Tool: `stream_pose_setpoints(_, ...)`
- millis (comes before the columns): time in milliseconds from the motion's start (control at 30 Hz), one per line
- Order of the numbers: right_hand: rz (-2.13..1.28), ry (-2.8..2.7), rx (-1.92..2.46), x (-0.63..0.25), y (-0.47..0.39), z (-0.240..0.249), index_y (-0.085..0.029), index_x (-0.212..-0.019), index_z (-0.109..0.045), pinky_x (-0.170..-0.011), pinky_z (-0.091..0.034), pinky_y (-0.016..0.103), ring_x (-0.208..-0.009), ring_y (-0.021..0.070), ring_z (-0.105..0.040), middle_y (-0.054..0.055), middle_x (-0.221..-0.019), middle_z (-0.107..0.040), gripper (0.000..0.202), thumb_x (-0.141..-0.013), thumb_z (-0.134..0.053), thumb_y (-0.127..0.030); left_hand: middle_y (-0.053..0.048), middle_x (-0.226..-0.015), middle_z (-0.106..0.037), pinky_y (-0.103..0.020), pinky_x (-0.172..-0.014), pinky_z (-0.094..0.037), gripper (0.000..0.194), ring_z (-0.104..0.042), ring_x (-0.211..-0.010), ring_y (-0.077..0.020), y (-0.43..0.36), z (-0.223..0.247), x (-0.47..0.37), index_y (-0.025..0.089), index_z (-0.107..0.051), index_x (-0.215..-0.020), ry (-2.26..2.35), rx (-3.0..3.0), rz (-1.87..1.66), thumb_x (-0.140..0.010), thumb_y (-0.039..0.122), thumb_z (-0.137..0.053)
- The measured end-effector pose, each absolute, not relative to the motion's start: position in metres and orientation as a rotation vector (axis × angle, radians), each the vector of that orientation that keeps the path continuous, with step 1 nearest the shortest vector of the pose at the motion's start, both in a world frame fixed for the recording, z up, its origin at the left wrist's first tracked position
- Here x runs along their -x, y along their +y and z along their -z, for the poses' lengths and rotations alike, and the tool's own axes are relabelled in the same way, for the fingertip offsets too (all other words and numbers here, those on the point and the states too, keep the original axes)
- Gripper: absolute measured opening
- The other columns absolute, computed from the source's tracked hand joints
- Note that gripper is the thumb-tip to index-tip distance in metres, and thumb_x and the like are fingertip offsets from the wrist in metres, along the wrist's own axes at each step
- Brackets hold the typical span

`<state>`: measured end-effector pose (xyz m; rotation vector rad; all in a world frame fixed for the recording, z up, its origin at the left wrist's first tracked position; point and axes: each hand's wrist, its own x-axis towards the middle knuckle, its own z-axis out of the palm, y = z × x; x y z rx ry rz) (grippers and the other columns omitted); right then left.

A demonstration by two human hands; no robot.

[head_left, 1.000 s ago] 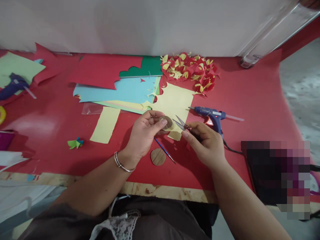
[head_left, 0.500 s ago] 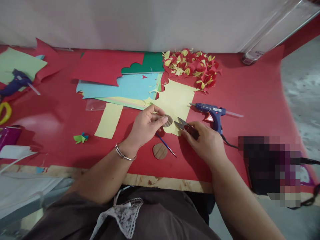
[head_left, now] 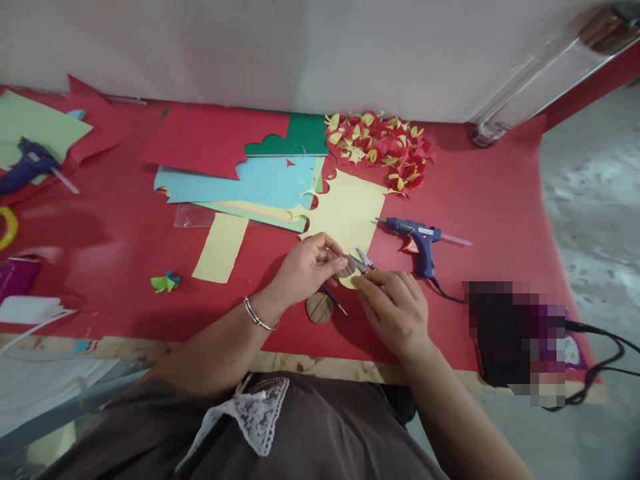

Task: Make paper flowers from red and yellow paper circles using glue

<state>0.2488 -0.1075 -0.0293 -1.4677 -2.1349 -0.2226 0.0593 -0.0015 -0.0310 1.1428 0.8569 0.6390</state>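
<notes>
Between its thumb and fingers, my left hand [head_left: 315,267] pinches a small round wood-grain disc [head_left: 346,267]. My right hand [head_left: 397,307] is closed around a pair of scissors [head_left: 364,259], blades parted and pointing left, close to the disc's right edge. Whether a blade touches the disc I cannot tell. Below my left hand, a second wood-grain disc [head_left: 319,309] lies flat on the red table covering. A thin blue brush-like stick [head_left: 336,301] rests beside it, its upper end hidden by my hand. Yellow paper [head_left: 347,207] with a scalloped edge lies behind both hands.
To the right lies a blue glue gun [head_left: 417,237] with its cable. At the back sit red and yellow paper flowers [head_left: 380,143] and stacked coloured sheets [head_left: 240,177]. Leftward are a yellow strip [head_left: 220,248], a green-blue paper piece [head_left: 165,283] and another glue gun [head_left: 33,165].
Both hands sit slightly lower in view. My right hand has moved left, bringing the scissors from a small gap right up to the disc.
</notes>
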Motion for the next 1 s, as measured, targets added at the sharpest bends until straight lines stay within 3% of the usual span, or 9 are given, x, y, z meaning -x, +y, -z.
stream_pose_setpoints(333, 0.192, -2.222, 1.561, -0.249, -0.105, 0.036, -0.020, -0.108, -0.076, -0.077, -0.044, 0.038, -0.086, 0.0228, -0.065, 0.007, -0.098, -0.081, 0.015, -0.102, -0.065, -0.011, -0.005, -0.075, -0.077, -0.026, -0.053, -0.055, 0.016, -0.073, -0.061, -0.0169, 0.022, 0.002, 0.001, 0.020, -0.076, -0.096, 1.191, -1.449, -0.829, -0.096, 0.036, -0.076)
stream_pose_setpoints(467, 0.152, -2.235, 1.566, -0.249, -0.104, 0.036, -0.019, -0.111, -0.076, -0.077, -0.042, 0.038, -0.087, 0.0227, -0.064, 0.006, -0.101, -0.081, 0.017, -0.101, -0.066, -0.009, -0.006, -0.085, -0.077, -0.030, -0.063, -0.061, 0.016, -0.074, -0.064, -0.0177, 0.013, 0.013, 0.015, 0.019, -0.077, -0.102, 1.292, -1.569, -0.653, -0.100, 0.032, -0.067)
stream_pose_setpoints(567, 0.149, -2.211, 1.516, -0.251, -0.105, 0.039, -0.020, -0.111, -0.074, -0.076, -0.041, 0.038, -0.087, 0.0222, -0.064, 0.005, -0.099, -0.081, 0.017, -0.101, -0.067, -0.009, -0.007, -0.104, -0.074, -0.030, -0.067, -0.058, 0.021, -0.072, -0.071, -0.0157, 0.005, 0.012, 0.017, 0.020, -0.079, -0.111, 1.399, -1.877, -0.464, -0.102, 0.024, -0.060)
stream_pose_setpoints(667, 0.136, -2.189, 1.501, -0.252, -0.105, 0.042, -0.019, -0.112, -0.073, -0.076, -0.041, 0.039, -0.088, 0.0229, -0.064, 0.006, -0.099, -0.080, 0.018, -0.099, -0.069, -0.007, -0.005, -0.110, -0.070, -0.031, -0.068, -0.053, 0.021, -0.070, -0.078, -0.0163, -0.006, 0.002, 0.013, 0.023, -0.077, -0.119, 1.539, -2.117, -0.321, -0.105, 0.026, -0.061)
stream_pose_setpoints(867, 0.110, -2.172, 1.513, -0.252, -0.107, 0.042, -0.020, -0.114, -0.071, -0.077, -0.042, 0.039, -0.089, 0.0238, -0.065, 0.007, -0.100, -0.080, 0.022, -0.099, -0.067, -0.005, -0.007, -0.112, -0.068, -0.036, -0.082, -0.056, 0.012, -0.071, -0.108, -0.0267, -0.040, -0.007, -0.011, 0.020, -0.072, -0.107, 1.260, -2.312, -0.107, -0.102, 0.031, -0.070)
stream_pose_setpoints(1000, 0.100, -2.171, 1.521, -0.252, -0.110, 0.042, -0.020, -0.116, -0.070, -0.075, -0.042, 0.040, -0.088, 0.0240, -0.065, 0.007, -0.101, -0.079, 0.023, -0.100, -0.065, -0.005, -0.009, -0.117, -0.069, -0.040, -0.087, -0.057, 0.010, -0.068, -0.109, -0.0281, -0.053, -0.006, -0.019, 0.019, -0.065, -0.101, 1.166, -2.257, 0.084, -0.097, 0.020, -0.073)
